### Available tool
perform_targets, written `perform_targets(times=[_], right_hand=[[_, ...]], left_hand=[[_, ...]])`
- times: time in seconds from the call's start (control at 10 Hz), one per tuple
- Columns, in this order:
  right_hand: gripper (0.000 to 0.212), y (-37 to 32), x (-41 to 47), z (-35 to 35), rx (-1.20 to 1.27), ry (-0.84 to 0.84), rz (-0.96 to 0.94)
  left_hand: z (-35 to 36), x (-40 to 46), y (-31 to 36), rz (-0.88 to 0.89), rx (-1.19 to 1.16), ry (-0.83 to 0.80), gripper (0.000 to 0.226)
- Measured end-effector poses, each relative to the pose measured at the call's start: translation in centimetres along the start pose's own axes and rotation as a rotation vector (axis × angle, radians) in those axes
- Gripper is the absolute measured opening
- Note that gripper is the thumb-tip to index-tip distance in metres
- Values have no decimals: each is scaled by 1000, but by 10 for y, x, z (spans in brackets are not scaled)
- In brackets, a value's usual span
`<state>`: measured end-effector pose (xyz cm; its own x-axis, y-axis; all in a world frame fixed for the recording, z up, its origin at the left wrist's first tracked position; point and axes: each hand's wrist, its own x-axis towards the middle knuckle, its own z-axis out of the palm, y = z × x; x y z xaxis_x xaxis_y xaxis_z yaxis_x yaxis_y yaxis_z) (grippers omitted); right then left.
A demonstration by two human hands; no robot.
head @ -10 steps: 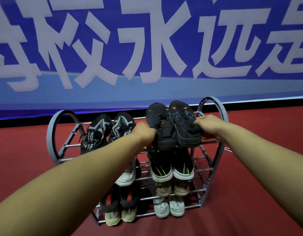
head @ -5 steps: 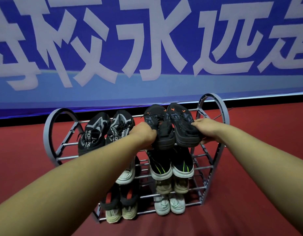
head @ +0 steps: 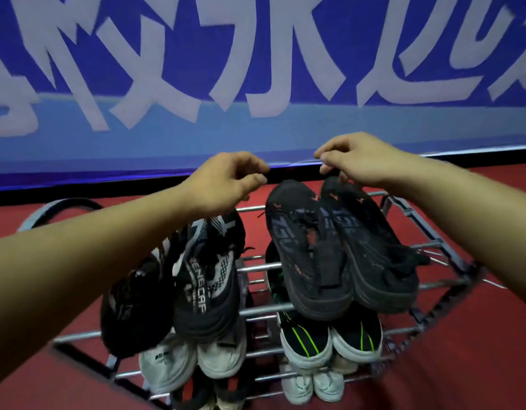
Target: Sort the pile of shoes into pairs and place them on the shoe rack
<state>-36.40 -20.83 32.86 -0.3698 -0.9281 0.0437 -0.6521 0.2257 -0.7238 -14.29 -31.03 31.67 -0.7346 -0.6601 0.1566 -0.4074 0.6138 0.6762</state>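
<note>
With the black sneaker pair [head: 338, 250] resting side by side on the shoe rack's [head: 433, 247] top tier, both the left hand [head: 223, 182] and right hand [head: 359, 158] hover loosely curled, holding nothing, so lift away cleanly without nudging the toes

View: head cam, only one, no second view to overlap.
Position: above and in front of shoe rack [head: 427, 287], close in.
Facing: forward and down, toward blue banner [head: 255, 69] behind rack.
Frame: both forearms enter from bottom corners; rack top tier centre, lower tiers cut at bottom edge.
Quality: wide-angle bend, motion blur.
</note>
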Motion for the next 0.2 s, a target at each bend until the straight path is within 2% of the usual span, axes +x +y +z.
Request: perform_targets(times=[0.1,0.2], right_hand=[[22,-47,11,-19,20,-102,-17],[22,-117,23,-68,40,-113,-32]], left_hand=[[-39,11,13,8,-119,7,13],[-107,28,54,17,-108,36,12]])
